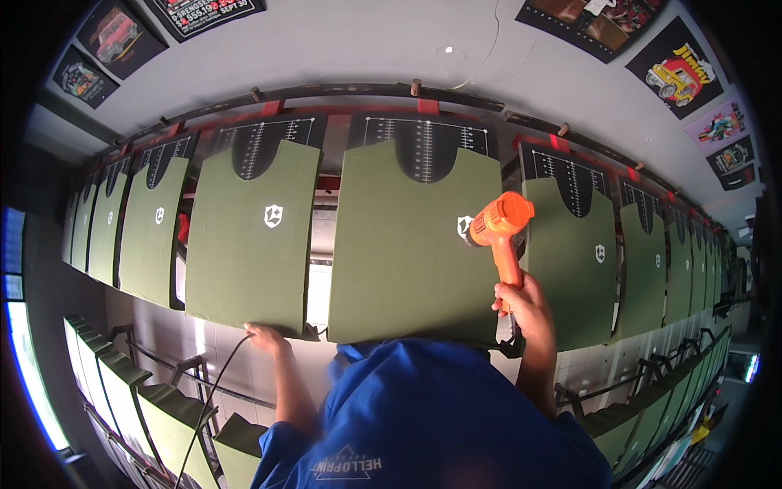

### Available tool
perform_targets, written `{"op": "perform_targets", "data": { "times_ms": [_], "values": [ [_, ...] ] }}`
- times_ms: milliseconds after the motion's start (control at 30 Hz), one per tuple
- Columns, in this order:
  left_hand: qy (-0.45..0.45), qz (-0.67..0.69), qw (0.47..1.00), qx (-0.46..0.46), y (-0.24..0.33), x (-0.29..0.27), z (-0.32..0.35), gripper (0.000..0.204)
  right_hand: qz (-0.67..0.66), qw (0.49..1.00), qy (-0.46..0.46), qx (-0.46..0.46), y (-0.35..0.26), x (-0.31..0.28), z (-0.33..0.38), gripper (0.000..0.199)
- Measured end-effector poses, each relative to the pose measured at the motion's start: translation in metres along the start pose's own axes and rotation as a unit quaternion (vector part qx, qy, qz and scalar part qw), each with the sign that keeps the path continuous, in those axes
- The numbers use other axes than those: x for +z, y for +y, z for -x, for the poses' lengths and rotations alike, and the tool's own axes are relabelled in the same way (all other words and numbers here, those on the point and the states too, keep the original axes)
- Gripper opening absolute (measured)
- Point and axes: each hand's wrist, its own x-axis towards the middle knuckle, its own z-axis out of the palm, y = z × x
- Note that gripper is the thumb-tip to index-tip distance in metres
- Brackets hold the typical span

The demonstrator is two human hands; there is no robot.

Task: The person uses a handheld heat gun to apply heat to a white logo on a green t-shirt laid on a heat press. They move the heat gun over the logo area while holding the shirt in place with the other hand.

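My right hand (525, 308) is wrapped tight around the grip of an orange heat gun (499, 226), its nozzle aimed left at the white shield print (464, 226) on the olive-green shirt (411, 244) stretched over the middle platen. My left hand (262, 334) rests with fingers curled on the near edge of the neighbouring green shirt (252, 236) to the left, beside a thin black cord (213, 391) trailing down. To cure the print well, I judge the nozzle should hover close without touching the fabric, and sweep evenly so no spot scorches. More green shirts on platens (570, 261) run off left and right, each under a black ruled neck board (425, 147); printed posters (680, 69) hang on the far wall.
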Motion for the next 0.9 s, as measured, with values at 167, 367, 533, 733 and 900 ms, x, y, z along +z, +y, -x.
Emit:
{"op": "perform_targets", "data": {
  "times_ms": [167,367,533,733,900],
  "values": [
    [0.012,-0.004,1.000,0.000,-0.005,0.000,-0.004,0.049,0.026,0.999,0.010,-0.027,0.002,0.009,0.001,0.018],
    [0.019,0.002,1.000,-0.005,-0.001,0.002,0.000,0.048,0.036,0.999,0.008,-0.014,-0.002,0.011,0.003,0.020],
    [0.022,-0.019,1.000,-0.009,-0.001,0.001,-0.001,0.048,0.030,1.000,-0.003,-0.010,-0.001,0.010,0.000,0.020],
    [0.007,-0.006,1.000,-0.010,-0.007,-0.001,-0.006,0.050,0.036,0.999,-0.003,-0.009,-0.003,0.012,-0.002,0.019],
    [0.006,-0.002,1.000,-0.004,-0.008,-0.001,-0.006,0.049,0.017,1.000,-0.017,-0.001,-0.005,0.009,-0.009,0.018]
  ]
}}
